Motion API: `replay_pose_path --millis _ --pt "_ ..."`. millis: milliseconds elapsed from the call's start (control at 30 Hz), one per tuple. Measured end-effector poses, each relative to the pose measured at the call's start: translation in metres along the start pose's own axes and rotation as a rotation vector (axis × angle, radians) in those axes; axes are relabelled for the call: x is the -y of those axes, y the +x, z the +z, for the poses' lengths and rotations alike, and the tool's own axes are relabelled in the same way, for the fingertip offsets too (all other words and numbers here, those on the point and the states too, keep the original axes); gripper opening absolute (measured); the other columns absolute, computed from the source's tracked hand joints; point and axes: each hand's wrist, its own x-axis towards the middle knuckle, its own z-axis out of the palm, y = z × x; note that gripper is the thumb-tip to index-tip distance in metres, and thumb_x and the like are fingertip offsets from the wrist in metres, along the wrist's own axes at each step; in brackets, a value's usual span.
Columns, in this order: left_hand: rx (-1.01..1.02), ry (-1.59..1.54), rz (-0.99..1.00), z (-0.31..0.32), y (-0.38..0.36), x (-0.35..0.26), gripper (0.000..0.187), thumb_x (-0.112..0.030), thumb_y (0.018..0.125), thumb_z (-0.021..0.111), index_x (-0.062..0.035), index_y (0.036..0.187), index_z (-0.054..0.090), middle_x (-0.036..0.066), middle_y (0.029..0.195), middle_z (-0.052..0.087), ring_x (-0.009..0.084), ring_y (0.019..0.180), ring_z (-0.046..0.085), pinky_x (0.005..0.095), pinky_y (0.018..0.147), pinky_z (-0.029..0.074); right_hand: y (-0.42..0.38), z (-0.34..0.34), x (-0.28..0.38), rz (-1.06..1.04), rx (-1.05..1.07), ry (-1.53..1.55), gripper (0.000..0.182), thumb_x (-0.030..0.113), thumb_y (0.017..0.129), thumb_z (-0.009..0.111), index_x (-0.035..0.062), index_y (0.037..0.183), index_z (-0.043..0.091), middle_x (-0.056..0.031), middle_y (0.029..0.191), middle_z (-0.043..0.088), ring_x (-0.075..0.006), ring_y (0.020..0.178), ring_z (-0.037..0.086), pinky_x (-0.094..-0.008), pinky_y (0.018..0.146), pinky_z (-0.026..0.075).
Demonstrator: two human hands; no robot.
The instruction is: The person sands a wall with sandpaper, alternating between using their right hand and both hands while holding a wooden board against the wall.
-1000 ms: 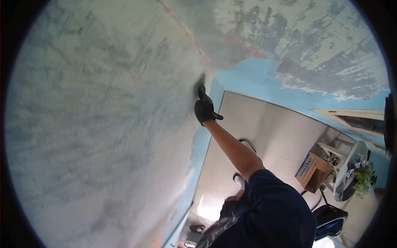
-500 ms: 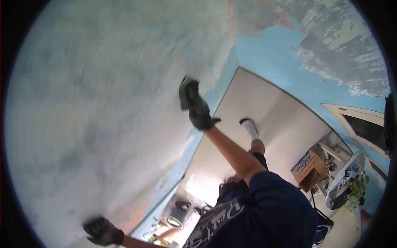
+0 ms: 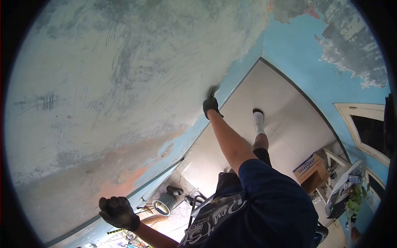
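Note:
My right hand (image 3: pixel 211 106), in a dark work glove, is closed on a dark, flat piece that looks like sandpaper (image 3: pixel 213 91). It sits against the patchy wall (image 3: pixel 144 82), close above the blue strip along its lower edge. That piece is partly blurred and mostly seen edge-on. My left hand (image 3: pixel 118 213), also gloved, is raised in front of the wall's lower part at the bottom left. Its fingers are curled in, and nothing shows in them.
Blue wall with peeling patches (image 3: pixel 293 45) meets this wall at a corner. Pale floor (image 3: pixel 281 103) lies below, with my foot (image 3: pixel 258 118) on it. A cardboard box (image 3: pixel 310 171) and a leafy plant (image 3: pixel 355 200) stand at the right. A bucket (image 3: pixel 164 204) is at lower left.
My right hand has moved right and slightly down across the view, towards the blue strip. The left hand has risen and shifted right, its fingers curled. The view has shifted too.

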Motion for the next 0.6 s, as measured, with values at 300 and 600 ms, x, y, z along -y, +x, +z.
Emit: replay_pose_path --millis 300,600 --pt "-0.301 0.52 -0.621 -0.111 -0.143 0.139 0.036 -0.006 0.087 0.056 -0.0008 0.123 0.056 0.008 0.096 0.067 0.0179 0.088 0.063 0.0292 0.074 0.053 -0.015 0.052 0.008 0.048 -0.521 0.664 0.039 0.023 0.095 0.05 0.0038 0.128 0.057 -0.0171 0.11 0.067 -0.0261 0.098 0.066 -0.0355 0.082 0.051" --pt "0.039 0.547 -0.957 -0.021 -0.197 0.22 0.038 -0.005 0.097 0.049 -0.002 0.135 0.05 0.013 0.129 0.059 0.0226 0.118 0.058 0.0325 0.092 0.051 -0.013 0.096 -0.009 0.324 -0.293 1.089 0.026 0.02 0.089 0.064 0.0052 0.109 0.067 -0.0164 0.086 0.069 -0.032 0.082 0.067 -0.0418 0.071 0.052"
